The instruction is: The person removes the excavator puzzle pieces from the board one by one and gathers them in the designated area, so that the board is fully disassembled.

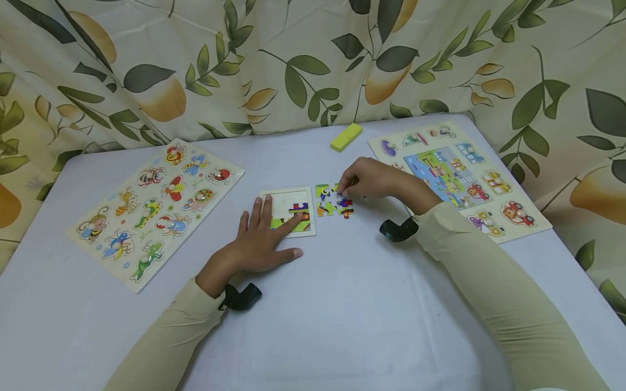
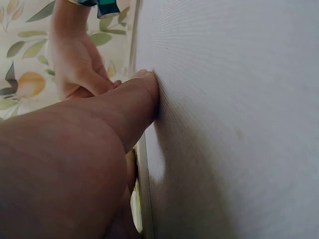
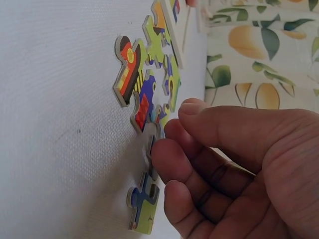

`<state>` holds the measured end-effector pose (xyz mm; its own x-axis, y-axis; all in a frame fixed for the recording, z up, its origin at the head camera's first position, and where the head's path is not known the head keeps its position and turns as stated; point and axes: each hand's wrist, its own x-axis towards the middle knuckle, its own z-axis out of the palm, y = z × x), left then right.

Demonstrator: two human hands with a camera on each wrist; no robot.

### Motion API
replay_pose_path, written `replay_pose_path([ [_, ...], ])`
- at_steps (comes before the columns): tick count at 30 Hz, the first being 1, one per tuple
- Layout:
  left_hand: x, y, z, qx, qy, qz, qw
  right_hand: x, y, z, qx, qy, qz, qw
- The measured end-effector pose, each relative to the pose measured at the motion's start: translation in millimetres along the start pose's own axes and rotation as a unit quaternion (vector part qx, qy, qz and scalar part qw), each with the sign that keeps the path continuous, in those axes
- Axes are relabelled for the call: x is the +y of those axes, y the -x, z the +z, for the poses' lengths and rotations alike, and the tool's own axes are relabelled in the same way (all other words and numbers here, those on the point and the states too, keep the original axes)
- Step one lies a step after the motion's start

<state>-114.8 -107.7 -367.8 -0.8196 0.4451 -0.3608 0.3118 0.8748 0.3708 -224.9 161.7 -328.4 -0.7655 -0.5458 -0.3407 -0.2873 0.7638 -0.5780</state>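
Note:
My left hand point(image 1: 259, 241) lies flat with fingers spread over a small jigsaw tray point(image 1: 313, 232). Its forefinger touches the fitted train piece point(image 1: 299, 208) at the tray's right side; the upper left of the tray shows bare backing. In the left wrist view, the thumb point(image 2: 144, 94) rests on the cloth beside the tray's edge. My right hand point(image 1: 369, 178) has bent fingers at a cluster of loose jigsaw pieces point(image 1: 329, 208) just right of the tray. In the right wrist view, its fingertips hide part of the pieces, including a red and black piece point(image 3: 128, 69) nearby; whether they pinch one is unclear.
On the left lies an insect peg board point(image 1: 158, 209); a vehicle puzzle board point(image 1: 489, 203) lies on the right, partly behind the right forearm. A yellow-green block point(image 1: 346, 137) sits near the back edge. Patterned curtain point(image 1: 303, 65) hangs behind the white-covered table point(image 1: 342, 326).

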Motion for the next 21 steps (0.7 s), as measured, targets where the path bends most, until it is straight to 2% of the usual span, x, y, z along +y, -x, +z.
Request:
replay_pose_path([
  [11, 3.1, -2.3, -0.4, 0.006, -0.015, -0.006, 0.9999, -7, -4.5, 1, 0.015, -0.010, -0.018, 0.9997],
  [21, 10.8, -2.3, -3.9, 0.020, 0.012, -0.017, 0.9996, -21, -8.6, 2, 0.030, -0.018, -0.055, 0.9979],
])
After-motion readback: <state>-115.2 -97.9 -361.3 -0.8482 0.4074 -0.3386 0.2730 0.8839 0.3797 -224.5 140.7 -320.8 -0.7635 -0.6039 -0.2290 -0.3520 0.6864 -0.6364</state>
